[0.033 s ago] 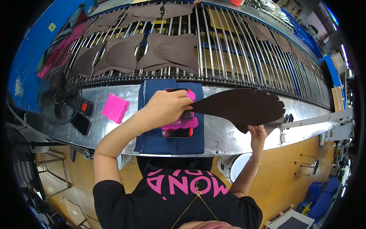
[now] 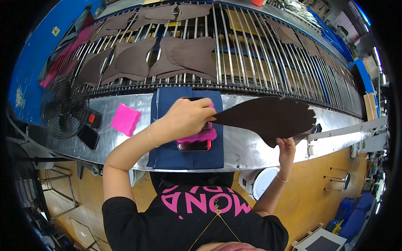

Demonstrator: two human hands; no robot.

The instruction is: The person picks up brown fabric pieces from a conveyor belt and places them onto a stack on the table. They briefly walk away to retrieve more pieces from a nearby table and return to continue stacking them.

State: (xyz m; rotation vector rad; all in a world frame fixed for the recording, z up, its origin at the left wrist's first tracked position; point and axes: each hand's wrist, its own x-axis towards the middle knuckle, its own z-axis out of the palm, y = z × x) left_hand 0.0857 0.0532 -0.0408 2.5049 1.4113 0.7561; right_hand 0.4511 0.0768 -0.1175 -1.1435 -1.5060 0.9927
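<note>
Both my hands hold a dark brown cut piece of sheet material (image 2: 268, 117), stretched out above the metal bench to the right. My left hand (image 2: 190, 115) is closed on its narrow left end, over a pink wavy-edged block (image 2: 201, 136). That block rests on a dark, red-edged flat thing (image 2: 194, 146), partly hidden. Beneath them lies a folded navy cloth (image 2: 167, 159). My right hand (image 2: 287, 149) pinches the lower edge near the wide, notched right end. A second layer shows behind that end; whether it is a separate piece I cannot tell.
Beyond the bench (image 2: 247, 157) runs a conveyor of metal rods (image 2: 234, 54), bearing several brown cut pieces (image 2: 130, 58). On the left are a black fan (image 2: 65, 106), a black phone (image 2: 88, 137) and a pink wavy-edged plate (image 2: 125, 119). A white metal arm (image 2: 347, 133) crosses at right.
My hands and the brown piece have shifted slightly right. A fingertip at the conveyor's far edge is out of view now.
</note>
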